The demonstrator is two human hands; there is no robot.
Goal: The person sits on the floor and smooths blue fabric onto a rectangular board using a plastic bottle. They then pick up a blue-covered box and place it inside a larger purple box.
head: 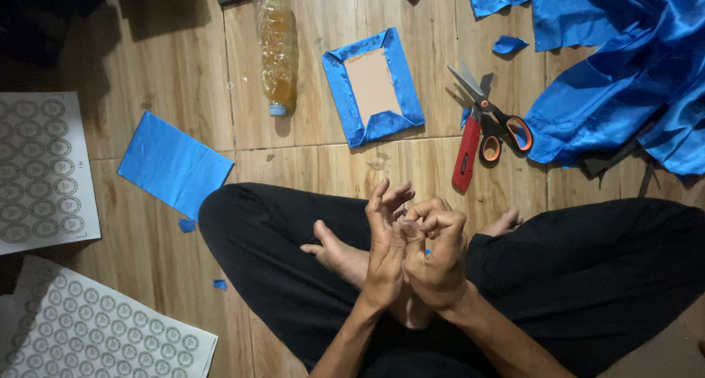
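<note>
I sit cross-legged on the wooden floor (183, 69) with my left hand (384, 253) and my right hand (437, 257) brought together over my lap, fingertips meeting; the left fingers fan upward while the right ones curl in, and between them I seem to pinch a tiny blue fabric scrap (427, 252), only a speck of which shows, so I cannot tell its shape. I hold it close to my body, probably because something that small is easiest to handle right in front of me. My tools lie just ahead within arm's reach: one pair of orange-handled scissors (496, 124) with the blades open, and touching it one red utility knife (466, 154). Beside them sits one cardboard panel wrapped in blue fabric (373, 88), its brown back facing up with the cloth edges folded over, likely so the folds can set. One plastic bottle of amber liquid (276, 44) lies on its side near it, cap toward me. One flat blue rectangle of fabric (175, 163) waits to my left, and a large heap of blue satin cloth (624, 69) is pushed to the right, out of the way. Two sheets of round printed stickers (40, 168) lie at the left edge. I count three small blue offcuts (187, 225) on the floor.
</note>
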